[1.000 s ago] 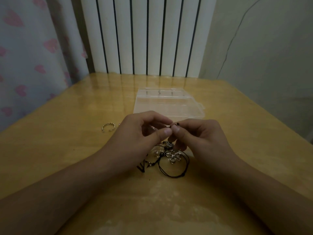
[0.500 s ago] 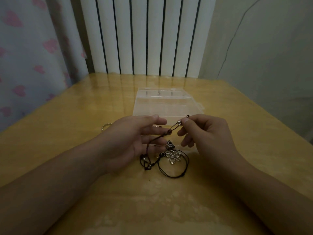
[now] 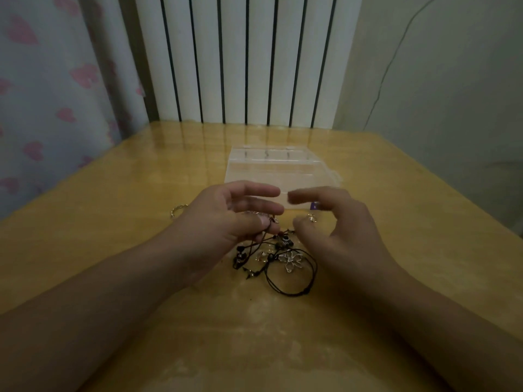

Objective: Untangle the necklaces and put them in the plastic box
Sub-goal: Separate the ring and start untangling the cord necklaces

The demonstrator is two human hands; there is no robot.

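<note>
Your left hand (image 3: 240,219) and right hand (image 3: 336,230) hover side by side over the middle of the table (image 3: 113,250), fingertips near each other but apart. Beneath and between them, on the tabletop, lies the tangle of necklaces (image 3: 277,258); one cord runs up from it to your left thumb and fingers. Just behind your hands the plastic box (image 3: 280,168) sits on the table, toward the far edge. A small ring (image 3: 178,209) lies left of your left hand; another ring (image 3: 312,218) sits by your right fingers, in front of the box. A radiator (image 3: 243,60) stands behind the table, a curtain (image 3: 56,89) to its left.
</note>
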